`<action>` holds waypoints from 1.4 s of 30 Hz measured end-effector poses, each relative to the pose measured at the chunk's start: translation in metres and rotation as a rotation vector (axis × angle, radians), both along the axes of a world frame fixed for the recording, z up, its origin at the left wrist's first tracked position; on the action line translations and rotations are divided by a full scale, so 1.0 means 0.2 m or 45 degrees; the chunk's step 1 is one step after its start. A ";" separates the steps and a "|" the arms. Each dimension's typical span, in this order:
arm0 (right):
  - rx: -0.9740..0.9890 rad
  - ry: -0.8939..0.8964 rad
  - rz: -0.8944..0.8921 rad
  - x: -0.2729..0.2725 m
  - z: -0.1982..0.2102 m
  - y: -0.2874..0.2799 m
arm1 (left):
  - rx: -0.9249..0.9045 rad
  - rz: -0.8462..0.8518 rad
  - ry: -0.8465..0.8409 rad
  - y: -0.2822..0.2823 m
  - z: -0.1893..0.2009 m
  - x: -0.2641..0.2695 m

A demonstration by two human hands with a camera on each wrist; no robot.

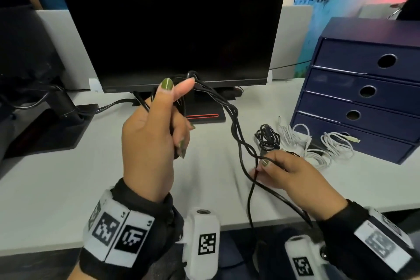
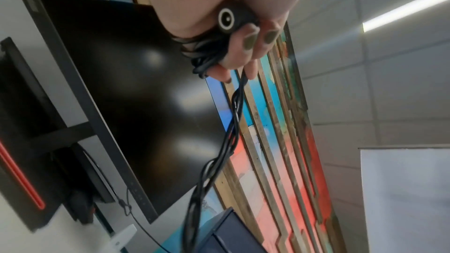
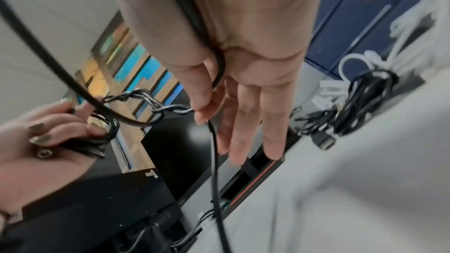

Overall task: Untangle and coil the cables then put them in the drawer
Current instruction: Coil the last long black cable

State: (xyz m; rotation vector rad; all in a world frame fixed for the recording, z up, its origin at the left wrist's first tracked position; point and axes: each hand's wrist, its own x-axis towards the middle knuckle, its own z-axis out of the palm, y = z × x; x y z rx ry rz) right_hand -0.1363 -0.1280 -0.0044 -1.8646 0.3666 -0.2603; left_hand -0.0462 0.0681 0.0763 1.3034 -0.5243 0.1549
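Note:
My left hand (image 1: 159, 125) is raised in front of the monitor and grips a coiled bunch of black cable (image 2: 207, 53) with a round plug end (image 2: 227, 19) in the fist. From it twisted black cable strands (image 1: 236, 129) run down and right to my right hand (image 1: 284, 173), which pinches the cable between thumb and forefinger (image 3: 202, 107) while the other fingers stay straight. The cable's tail (image 1: 251, 207) hangs off the desk's front edge. The navy drawer unit (image 1: 363, 93) stands at the right with all its drawers closed.
A coiled black cable (image 1: 267, 137) and two white cable bundles (image 1: 327, 145) lie on the white desk (image 1: 68, 188) in front of the bottom drawer. A black monitor (image 1: 168, 20) on its stand stands behind my hands. Another monitor base (image 1: 45, 129) sits at the left.

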 end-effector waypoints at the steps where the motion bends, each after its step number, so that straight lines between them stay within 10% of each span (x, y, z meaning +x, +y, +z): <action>1: 0.146 -0.024 -0.001 0.00 0.00 0.02 | 0.052 0.020 -0.013 0.00 0.00 0.00; 7: 0.813 -0.267 -0.093 0.00 0.09 0.06 | 0.567 -0.036 -0.073 -0.03 -0.03 0.00; 19: -0.944 -0.318 -0.104 -0.01 0.12 0.16 | 0.830 -0.362 0.050 -0.13 -0.16 -0.01; 30: -1.076 -0.126 -0.222 0.01 0.13 0.14 | 0.723 -0.391 -0.071 -0.11 -0.13 -0.03; 38: -1.350 0.015 -0.055 0.01 0.14 0.22 | 0.804 -0.032 -0.313 -0.15 -0.16 -0.05; 42: -0.953 0.035 -0.033 -0.04 0.20 0.21 | 0.937 0.156 -0.359 -0.13 -0.18 -0.02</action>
